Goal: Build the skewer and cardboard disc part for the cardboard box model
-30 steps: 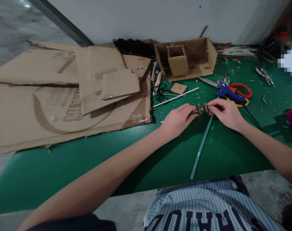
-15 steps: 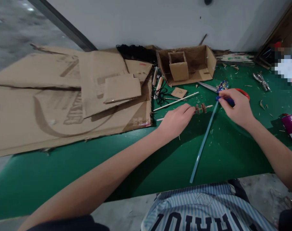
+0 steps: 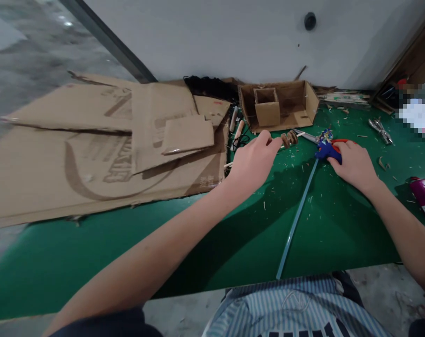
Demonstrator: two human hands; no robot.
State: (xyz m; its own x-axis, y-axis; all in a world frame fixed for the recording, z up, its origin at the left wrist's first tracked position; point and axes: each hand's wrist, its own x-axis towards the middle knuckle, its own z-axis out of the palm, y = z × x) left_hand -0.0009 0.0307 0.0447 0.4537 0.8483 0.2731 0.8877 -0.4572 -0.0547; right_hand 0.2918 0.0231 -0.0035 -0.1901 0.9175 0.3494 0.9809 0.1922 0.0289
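Note:
My left hand [image 3: 253, 160] pinches a thin wooden stick [image 3: 292, 137] that carries two small brown cardboard wheels, held just above the green table [image 3: 198, 234]. My right hand [image 3: 354, 164] is closed around the handle of a blue glue gun [image 3: 325, 150] lying on the table. A long translucent glue stick [image 3: 296, 220] runs from the gun's back toward my body. Red-handled scissors [image 3: 338, 141] lie under the gun, mostly hidden by my right hand.
Flattened cardboard sheets [image 3: 103, 145] cover the table's left half. An open cardboard box [image 3: 278, 105] with a smaller box inside stands at the back by the wall. Pliers [image 3: 379, 128] and a pink device [image 3: 424, 195] lie at the right. Black cord and sticks [image 3: 238, 133] sit near the box.
My right hand let go of the wheeled stick, moved right and closed on the glue gun. My left hand lifted the wheeled stick up and away from me.

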